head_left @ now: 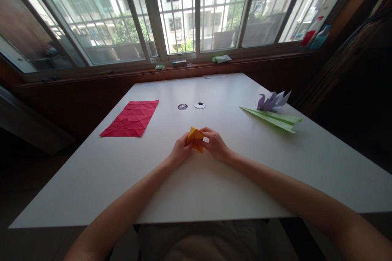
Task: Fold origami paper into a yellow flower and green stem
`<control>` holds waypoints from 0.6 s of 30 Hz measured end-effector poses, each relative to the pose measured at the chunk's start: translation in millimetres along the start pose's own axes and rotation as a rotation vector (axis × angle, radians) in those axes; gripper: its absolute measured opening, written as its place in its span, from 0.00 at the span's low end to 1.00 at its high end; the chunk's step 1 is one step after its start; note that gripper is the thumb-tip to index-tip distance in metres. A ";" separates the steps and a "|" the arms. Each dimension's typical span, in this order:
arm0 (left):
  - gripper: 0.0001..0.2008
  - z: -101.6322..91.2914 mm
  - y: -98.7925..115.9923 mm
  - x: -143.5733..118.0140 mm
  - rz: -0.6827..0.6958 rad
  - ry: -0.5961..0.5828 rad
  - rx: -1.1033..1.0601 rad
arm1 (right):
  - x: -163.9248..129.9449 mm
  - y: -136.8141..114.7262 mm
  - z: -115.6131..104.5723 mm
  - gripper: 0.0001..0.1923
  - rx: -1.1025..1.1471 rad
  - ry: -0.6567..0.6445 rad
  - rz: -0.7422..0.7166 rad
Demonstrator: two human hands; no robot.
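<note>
A small folded piece of orange paper (pixel 195 137) is held just above the white table (pixel 196 187), near its middle. My left hand (pixel 180 151) pinches its left side and my right hand (pixel 215 143) pinches its right side. Both hands' fingers are closed on the paper, hiding its lower part.
A creased red paper sheet (pixel 131 118) lies flat at the left. A green folded paper (pixel 272 118) and a purple folded paper figure (pixel 272 101) sit at the right. Two small round objects (pixel 191 106) lie beyond my hands. Small items rest on the windowsill (pixel 196 65).
</note>
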State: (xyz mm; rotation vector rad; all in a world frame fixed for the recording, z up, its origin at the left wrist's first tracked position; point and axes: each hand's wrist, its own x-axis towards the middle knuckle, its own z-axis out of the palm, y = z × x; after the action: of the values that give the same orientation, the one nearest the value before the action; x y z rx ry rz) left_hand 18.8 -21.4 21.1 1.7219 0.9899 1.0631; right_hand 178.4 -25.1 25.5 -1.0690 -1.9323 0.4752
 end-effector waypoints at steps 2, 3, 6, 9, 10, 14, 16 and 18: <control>0.07 0.0 0.2 -0.5 0.007 -0.009 -0.005 | 0.5 -0.9 -1.0 0.07 0.043 -0.012 0.003; 0.07 0.0 0.2 -0.8 0.008 -0.010 -0.007 | 0.8 -1.2 -1.4 0.07 0.068 -0.018 0.003; 0.07 -0.2 -0.5 -1.4 0.007 -0.011 -0.001 | 1.5 -0.9 -1.9 0.08 0.134 -0.031 -0.001; 0.07 -0.5 -1.9 -1.5 0.020 -0.005 0.013 | 1.6 0.2 -1.4 0.07 0.178 -0.032 -0.008; 0.07 -0.6 -2.4 -1.4 0.025 -0.005 0.016 | 1.5 0.6 -1.3 0.07 0.189 -0.031 -0.009; 0.08 -0.6 -5.2 -1.2 0.049 -0.011 0.032 | 1.3 1.5 -1.3 0.08 0.236 -0.038 -0.017; 0.09 -0.4 -6.6 -1.1 0.056 -0.011 0.041 | 1.5 1.6 -1.8 0.08 0.261 -0.046 -0.021; 0.08 -0.2 -7.6 -1.1 0.059 -0.014 0.050 | 1.9 1.7 -2.4 0.08 0.287 -0.055 -0.022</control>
State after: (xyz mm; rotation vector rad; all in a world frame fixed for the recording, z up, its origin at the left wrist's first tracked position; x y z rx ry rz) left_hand 16.8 -20.0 13.7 1.8062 0.9699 1.0709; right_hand 180.6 -22.8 26.7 -0.8565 -1.8525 0.7514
